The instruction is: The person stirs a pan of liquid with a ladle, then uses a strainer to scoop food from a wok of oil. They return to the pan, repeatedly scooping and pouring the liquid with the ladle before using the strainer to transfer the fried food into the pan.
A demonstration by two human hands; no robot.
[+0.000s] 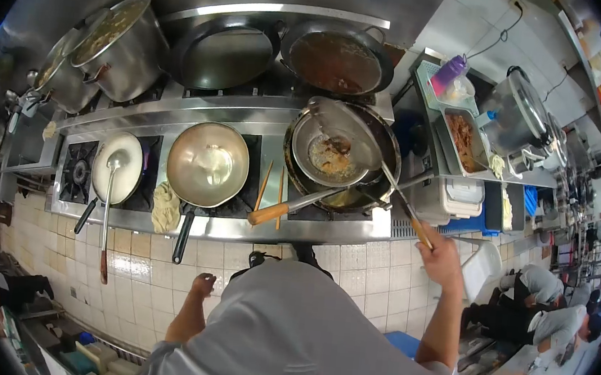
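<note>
From above, a steel range (354, 230) crosses the view. The right hand (441, 257), out beyond the front right corner, is wrapped around the wooden grip of a long-handled metal tool (402, 199) slanting back over a strainer (303, 144) of brown bits, which sits across a dark wok (389, 142) at the range's right end. The step in hand looks like working those bits — whether the tool's head touches them is hard to tell — and the next move likely calls for a steady wrist. The left hand (204, 284) hangs short of the front edge, fingers curled, how tightly I cannot tell, with nothing visible in it. Room to swing opens beyond the right corner; leftward, the strainer's wooden handle, two thin sticks (264, 184) and a steel pan (228, 148) narrow it, the pan's handle jutting past the front edge.
</note>
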